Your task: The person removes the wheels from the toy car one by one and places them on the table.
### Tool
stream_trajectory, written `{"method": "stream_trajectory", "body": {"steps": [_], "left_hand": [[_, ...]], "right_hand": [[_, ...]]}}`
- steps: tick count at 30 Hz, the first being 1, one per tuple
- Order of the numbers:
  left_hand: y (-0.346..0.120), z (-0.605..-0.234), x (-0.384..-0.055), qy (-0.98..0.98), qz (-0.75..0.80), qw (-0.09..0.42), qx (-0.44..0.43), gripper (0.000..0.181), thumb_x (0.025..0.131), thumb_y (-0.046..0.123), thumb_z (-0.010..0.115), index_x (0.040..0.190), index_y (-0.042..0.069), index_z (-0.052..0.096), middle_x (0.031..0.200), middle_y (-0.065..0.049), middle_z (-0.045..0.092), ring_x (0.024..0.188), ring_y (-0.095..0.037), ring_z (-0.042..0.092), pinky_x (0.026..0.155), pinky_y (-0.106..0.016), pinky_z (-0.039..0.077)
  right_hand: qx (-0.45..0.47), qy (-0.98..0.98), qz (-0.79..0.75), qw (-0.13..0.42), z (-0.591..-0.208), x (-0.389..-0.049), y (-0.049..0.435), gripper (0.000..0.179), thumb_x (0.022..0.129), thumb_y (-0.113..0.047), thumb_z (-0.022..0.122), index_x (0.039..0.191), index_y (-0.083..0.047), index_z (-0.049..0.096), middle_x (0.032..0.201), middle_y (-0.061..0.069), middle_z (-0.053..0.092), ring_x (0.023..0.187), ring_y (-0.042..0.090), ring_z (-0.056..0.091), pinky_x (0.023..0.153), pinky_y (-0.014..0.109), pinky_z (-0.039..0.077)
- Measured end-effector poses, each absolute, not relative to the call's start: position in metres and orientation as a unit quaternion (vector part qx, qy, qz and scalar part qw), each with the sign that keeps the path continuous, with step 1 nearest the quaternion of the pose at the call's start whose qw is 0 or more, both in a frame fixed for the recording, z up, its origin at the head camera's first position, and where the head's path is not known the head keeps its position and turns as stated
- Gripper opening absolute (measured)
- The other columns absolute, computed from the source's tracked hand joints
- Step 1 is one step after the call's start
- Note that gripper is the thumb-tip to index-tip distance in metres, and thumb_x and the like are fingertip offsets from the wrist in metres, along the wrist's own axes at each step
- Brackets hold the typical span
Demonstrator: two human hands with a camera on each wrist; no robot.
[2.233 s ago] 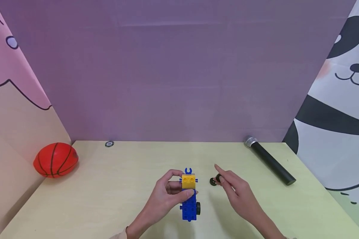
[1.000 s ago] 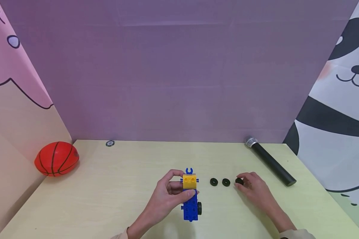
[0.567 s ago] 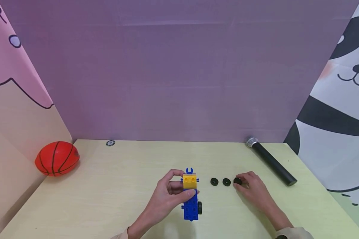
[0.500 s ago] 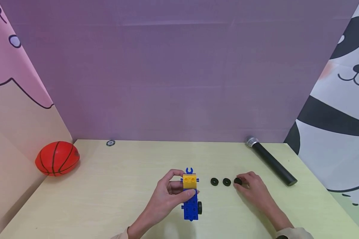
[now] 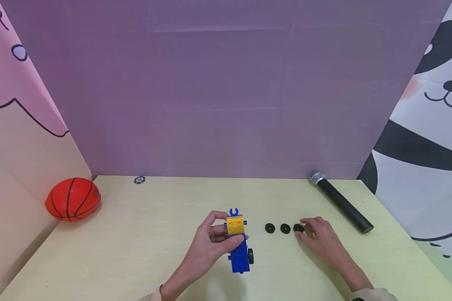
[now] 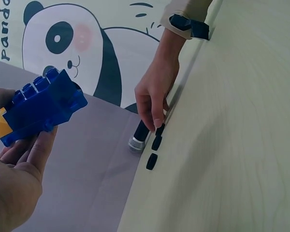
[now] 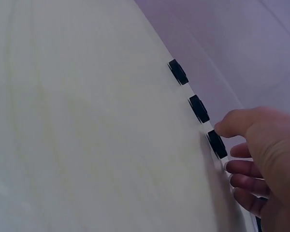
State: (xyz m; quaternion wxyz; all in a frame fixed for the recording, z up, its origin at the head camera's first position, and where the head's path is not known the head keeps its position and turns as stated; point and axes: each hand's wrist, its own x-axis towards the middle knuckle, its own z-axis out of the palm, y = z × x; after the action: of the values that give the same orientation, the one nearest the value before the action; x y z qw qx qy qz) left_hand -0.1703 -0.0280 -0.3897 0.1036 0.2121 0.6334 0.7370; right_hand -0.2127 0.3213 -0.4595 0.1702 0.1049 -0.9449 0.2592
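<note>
My left hand (image 5: 214,241) grips a toy car of building blocks (image 5: 240,255) above the table, thumb across its top. The car has a blue body, a yellow block (image 5: 235,225) at the far end and a blue hook at its tip. One black wheel (image 5: 250,256) sits on its right side; a bare blue peg shows opposite. To the right, three loose black wheels lie in a row: a left one (image 5: 270,228), a middle one (image 5: 285,228) and a right one (image 5: 298,228). My right hand (image 5: 321,239) is beside the right wheel, fingers loosely bent and spread from the thumb.
A black microphone (image 5: 342,205) with a silver head lies at the back right. On the left edge rests a red ball with black lines (image 5: 73,199). A small round chip (image 5: 139,179) lies at the back edge, below a purple backdrop (image 5: 226,92).
The right hand has spread the bunched wheels into a row, moving right, and its fingers have loosened from the last one. The left hand has tilted the car slightly, its yellow end shifting left.
</note>
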Motion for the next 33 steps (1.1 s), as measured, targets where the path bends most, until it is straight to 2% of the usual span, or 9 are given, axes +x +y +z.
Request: {"method": "stream_trajectory", "body": {"steps": [5, 11, 15, 18, 22, 25, 30, 33], "left_hand": [[-0.028, -0.390, -0.171, 0.627, 0.747, 0.093, 0.198, 0.047, 0.096, 0.013, 0.074, 0.128, 0.004, 0.041, 0.119, -0.020, 0.073, 0.098, -0.029, 0.073, 0.087, -0.031, 0.057], [-0.025, -0.391, -0.172, 0.618, 0.759, 0.075, 0.191, 0.042, 0.097, 0.012, 0.073, 0.120, 0.004, 0.039, 0.119, -0.020, 0.073, 0.105, -0.030, 0.073, 0.094, -0.032, 0.055], [-0.021, -0.393, -0.173, 0.608, 0.772, 0.062, 0.177, 0.041, 0.098, 0.013, 0.074, 0.118, 0.004, 0.039, 0.119, -0.020, 0.072, 0.109, -0.031, 0.072, 0.097, -0.035, 0.054], [-0.018, -0.395, -0.173, 0.599, 0.783, 0.051, 0.160, 0.043, 0.097, 0.014, 0.074, 0.119, 0.004, 0.038, 0.120, -0.021, 0.072, 0.109, -0.030, 0.072, 0.096, -0.035, 0.055], [-0.013, -0.397, -0.173, 0.595, 0.792, 0.037, 0.132, 0.046, 0.098, 0.016, 0.074, 0.125, 0.004, 0.039, 0.117, -0.020, 0.072, 0.101, -0.027, 0.072, 0.093, -0.033, 0.056], [-0.011, -0.397, -0.173, 0.597, 0.792, 0.035, 0.123, 0.048, 0.098, 0.018, 0.074, 0.130, 0.003, 0.042, 0.113, -0.018, 0.073, 0.097, -0.025, 0.071, 0.095, -0.035, 0.055], [-0.009, -0.397, -0.173, 0.604, 0.784, 0.053, 0.130, 0.051, 0.099, 0.021, 0.073, 0.136, 0.002, 0.045, 0.114, -0.018, 0.073, 0.103, -0.025, 0.070, 0.102, -0.040, 0.052], [-0.008, -0.397, -0.172, 0.602, 0.783, 0.069, 0.142, 0.053, 0.099, 0.021, 0.072, 0.139, 0.001, 0.045, 0.119, -0.018, 0.072, 0.110, -0.027, 0.070, 0.105, -0.042, 0.050]], "right_hand": [[0.112, -0.932, 0.271, 0.212, -0.454, -0.207, 0.320, 0.032, 0.091, -0.010, 0.078, 0.117, 0.006, 0.068, 0.096, 0.009, 0.065, 0.089, 0.029, 0.061, 0.078, 0.047, 0.051], [0.179, -0.884, 0.299, 0.310, -0.439, -0.193, 0.301, 0.032, 0.087, 0.002, 0.077, 0.118, -0.004, 0.070, 0.097, -0.003, 0.066, 0.090, 0.017, 0.057, 0.074, 0.025, 0.048], [0.255, -0.848, 0.337, 0.319, -0.428, -0.179, 0.274, 0.040, 0.085, 0.011, 0.074, 0.120, -0.006, 0.068, 0.096, -0.009, 0.066, 0.088, 0.009, 0.058, 0.075, 0.020, 0.048], [0.281, -0.839, 0.382, 0.268, -0.423, -0.166, 0.250, 0.037, 0.089, 0.008, 0.072, 0.122, -0.008, 0.067, 0.095, -0.013, 0.064, 0.086, 0.007, 0.060, 0.073, 0.024, 0.051], [0.270, -0.838, 0.452, 0.142, -0.420, -0.150, 0.223, 0.023, 0.099, -0.006, 0.067, 0.122, -0.008, 0.063, 0.096, -0.013, 0.065, 0.086, 0.009, 0.063, 0.075, 0.030, 0.053], [0.243, -0.828, 0.501, 0.070, -0.418, -0.145, 0.210, 0.020, 0.105, -0.012, 0.060, 0.123, -0.004, 0.059, 0.102, -0.004, 0.069, 0.090, 0.013, 0.065, 0.080, 0.031, 0.054], [0.185, -0.786, 0.590, 0.015, -0.412, -0.143, 0.197, 0.024, 0.110, -0.016, 0.051, 0.127, 0.002, 0.057, 0.111, 0.013, 0.066, 0.094, 0.022, 0.065, 0.082, 0.033, 0.057], [0.144, -0.776, 0.615, 0.009, -0.408, -0.142, 0.189, 0.024, 0.109, -0.017, 0.054, 0.123, 0.002, 0.059, 0.111, 0.015, 0.066, 0.092, 0.022, 0.066, 0.081, 0.031, 0.057]]}}
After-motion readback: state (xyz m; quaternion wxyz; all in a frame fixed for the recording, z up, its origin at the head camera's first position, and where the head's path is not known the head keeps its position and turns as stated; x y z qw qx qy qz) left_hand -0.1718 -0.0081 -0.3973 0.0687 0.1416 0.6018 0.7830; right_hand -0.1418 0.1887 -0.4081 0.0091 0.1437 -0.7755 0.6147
